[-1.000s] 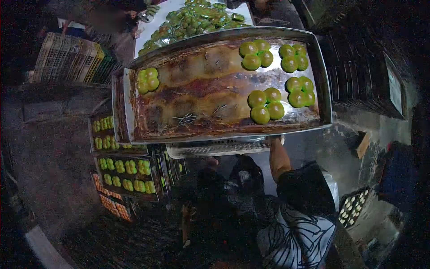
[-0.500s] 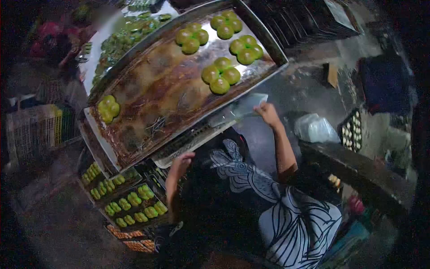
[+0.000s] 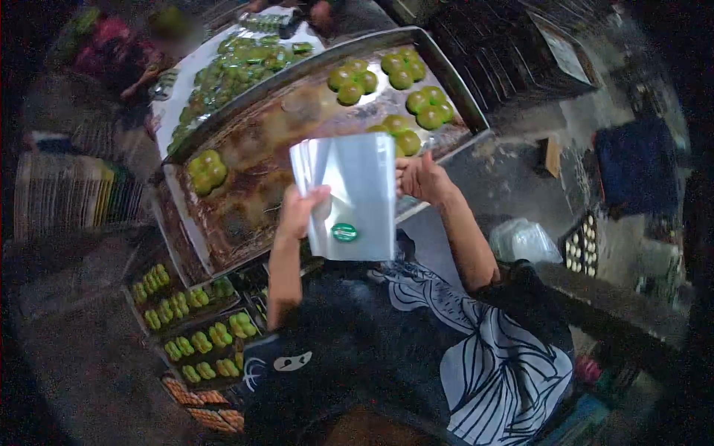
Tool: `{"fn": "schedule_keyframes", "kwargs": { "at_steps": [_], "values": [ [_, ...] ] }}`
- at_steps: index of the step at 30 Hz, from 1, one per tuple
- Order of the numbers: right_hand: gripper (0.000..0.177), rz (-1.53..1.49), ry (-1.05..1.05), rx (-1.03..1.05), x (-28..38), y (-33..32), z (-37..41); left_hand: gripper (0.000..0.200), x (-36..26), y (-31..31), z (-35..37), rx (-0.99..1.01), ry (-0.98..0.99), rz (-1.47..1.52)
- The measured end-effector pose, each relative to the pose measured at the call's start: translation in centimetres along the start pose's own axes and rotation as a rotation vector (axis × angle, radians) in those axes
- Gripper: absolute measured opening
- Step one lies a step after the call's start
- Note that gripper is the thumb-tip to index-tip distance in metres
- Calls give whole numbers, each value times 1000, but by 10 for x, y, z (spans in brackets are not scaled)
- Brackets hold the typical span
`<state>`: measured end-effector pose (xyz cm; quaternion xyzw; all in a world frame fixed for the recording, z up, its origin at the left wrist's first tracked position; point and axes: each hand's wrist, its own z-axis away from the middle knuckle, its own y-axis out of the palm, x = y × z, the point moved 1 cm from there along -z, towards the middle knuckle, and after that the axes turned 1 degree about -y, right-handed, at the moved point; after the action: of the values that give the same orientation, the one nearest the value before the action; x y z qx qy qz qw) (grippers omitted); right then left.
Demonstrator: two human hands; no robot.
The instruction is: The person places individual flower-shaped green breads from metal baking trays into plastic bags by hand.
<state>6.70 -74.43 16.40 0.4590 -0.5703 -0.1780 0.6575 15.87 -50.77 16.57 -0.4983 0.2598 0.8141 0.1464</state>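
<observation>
Both of my hands hold up a clear plastic bag (image 3: pixel 355 193) with a small green sticker near its bottom. My left hand (image 3: pixel 300 210) grips its left edge, and my right hand (image 3: pixel 418 175) grips its right edge. The bag hangs in front of a large metal baking tray (image 3: pixel 245 215). Clusters of green buns (image 3: pixel 349 80) lie at the tray's far right end, and one cluster (image 3: pixel 207 168) sits at its left end. The bag hides part of a cluster beside my right hand.
More trays of green buns (image 3: pixel 197 334) are stacked low on the left. Wrapped green buns (image 3: pixel 230 67) cover a table behind the tray, where another person sits. Dark stacked trays (image 3: pixel 506 52) stand at the upper right. A plastic bag (image 3: pixel 522 238) lies on a ledge.
My right hand brought the plastic bag up from the tray's edge, and my left hand rose to take its other side. The view tilted slightly.
</observation>
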Motion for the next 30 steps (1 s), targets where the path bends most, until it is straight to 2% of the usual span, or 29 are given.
{"fn": "schedule_keyframes", "kwargs": {
  "at_steps": [1, 2, 3, 4, 5, 6, 8, 9, 10, 12, 13, 14, 15, 16, 17, 18, 19, 20, 22, 24, 25, 26, 27, 28, 29, 30],
  "values": [
    [78, 455, 7, -309, 7, 19, -10, 15, -9, -21, -1, 25, 123, -290],
    [75, 910, 2, -617, 16, 45, -22, 17, -21, -34, -1, 47, 153, -520],
    [80, 1571, -248, -689, 18, 47, -33, 16, -42, -33, 0, 133, 257, -750],
    [89, 1834, -476, -537, 33, 82, -50, 15, -68, -28, 2, 224, 358, -981],
    [90, 2026, -494, -410, 34, 107, -68, 12, -91, -21, 2, 343, 476, -1282],
    [92, 2212, -509, -280, 26, 125, -83, 12, -109, -16, 0, 326, 481, -1285],
    [78, 2013, 215, -181, -7, 118, -115, 14, -130, -2, -4, 427, 540, -1891],
    [67, 1981, 83, -239, -17, 93, -124, 35, -130, 1, -8, 352, 226, -1923],
    [57, 1938, -50, -299, -29, 59, -135, 35, -119, -1, -8, 347, 227, -1933],
    [42, 1435, 148, -518, -56, -3, -142, 59, -87, -6, -1, -297, 915, -2002],
    [42, 1436, 149, -510, -68, -17, -137, 78, -77, 3, 17, -241, 555, -1812],
    [42, 1542, 261, -692, -82, -28, -126, 82, -44, 2, 20, -279, 511, -1679],
    [41, 1639, 371, -880, -91, -37, -119, 87, -4, 2, 21, -229, 410, -1526],
    [41, 1632, 371, -883, -98, -42, -113, 91, 26, 6, 19, -101, 194, -1514],
    [47, 1574, 342, -885, -103, -47, -104, 69, 56, 4, 20, -113, 338, -1552],
    [53, 1524, 313, -884, -108, -56, -97, 53, 75, -2, 16, -32, 228, -1487],
    [59, 1686, -53, -837, -136, -97, -93, 37, 81, -9, 10, 45, 127, -1421],
    [52, 1553, -133, -860, -105, -31, -85, 37, 71, -13, 9, 50, 127, -1422],
    [39, 1889, -335, -791, -91, 18, -60, 13, 41, -20, 21, -23, 167, -1608],
    [27, 1223, 149, -513, -105, 39, -30, 13, 35, -37, 25, 15, 91, -1487],
    [23, 1248, 208, -349, -108, 55, -21, 17, 28, -41, 31, -65, 139, -1408],
    [20, 1271, 258, -185, -109, 66, -17, 17, 24, -38, 35, -62, 147, -1413],
    [20, 1277, 248, -191, -114, 70, -19, 19, 21, -34, 38, -101, 95, -1110],
    [18, 1316, 66, -418, -121, 73, -23, 20, 19, -28, 43, -135, 40, -802],
    [16, 1336, -118, -643, -125, 73, -24, 20, 13, -11, 47, -116, 66, -839],
    [16, 1338, -123, -646, -127, 64, -22, 17, -2, 12, 53, -90, 96, -859]
  ]
}}
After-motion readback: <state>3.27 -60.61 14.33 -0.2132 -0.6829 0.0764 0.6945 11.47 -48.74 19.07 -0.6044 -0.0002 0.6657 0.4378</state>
